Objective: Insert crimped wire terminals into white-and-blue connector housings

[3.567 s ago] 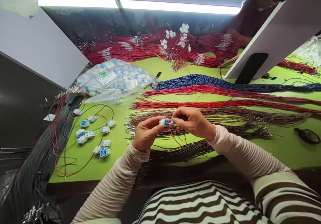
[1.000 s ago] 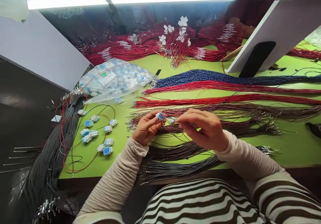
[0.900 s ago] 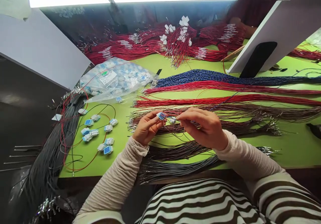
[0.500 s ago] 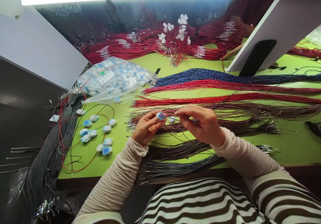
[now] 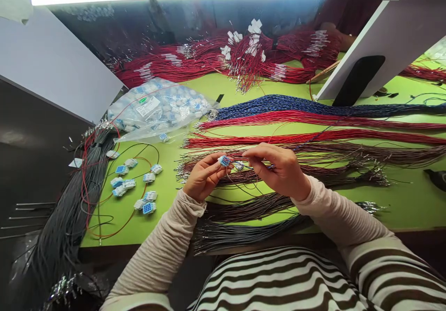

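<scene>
My left hand pinches a small blue and white connector between thumb and fingertips, above the green table. Just to its right, my right hand is closed in a pinch on a thin wire whose end points at the connector. Loops of thin dark and red wire hang below both hands. Under the hands lie rows of brown wire bundles.
Several blue connectors with wires lie at the left, beside a black wire bundle. A clear bag of connectors sits behind them. Red and blue wire bundles lie further back. A tilted white board stands right.
My hands have stayed together at the connector. The right hand has shifted slightly left and up; the left hand holds the connector in the same place.
</scene>
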Demonstrator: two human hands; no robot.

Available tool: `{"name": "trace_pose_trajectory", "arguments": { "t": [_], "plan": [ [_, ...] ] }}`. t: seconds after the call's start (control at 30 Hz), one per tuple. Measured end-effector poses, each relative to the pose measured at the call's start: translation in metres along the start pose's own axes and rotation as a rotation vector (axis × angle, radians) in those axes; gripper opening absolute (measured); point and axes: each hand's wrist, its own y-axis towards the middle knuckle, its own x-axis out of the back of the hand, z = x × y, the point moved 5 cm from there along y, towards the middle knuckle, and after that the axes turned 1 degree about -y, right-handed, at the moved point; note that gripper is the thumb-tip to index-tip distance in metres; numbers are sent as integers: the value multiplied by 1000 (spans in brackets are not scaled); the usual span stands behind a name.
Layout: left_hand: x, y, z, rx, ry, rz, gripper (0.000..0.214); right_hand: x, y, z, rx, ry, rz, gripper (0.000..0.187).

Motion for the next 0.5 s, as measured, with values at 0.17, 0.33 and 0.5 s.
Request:
{"name": "trace_pose_trajectory", "arguments": {
  "t": [0.17, 0.33, 0.5],
  "plan": [
    [1, 0, 2, 19, -2, 13, 32, -1, 0, -2, 0, -17, 6, 18],
    [-1, -1, 2, 34, 6, 33, 30, -2, 0, -3, 1, -8, 17, 18],
    [-1, -1, 2, 30, 17, 35, 29, -3, 0, -5, -7, -3, 30, 19]
  ]
}}
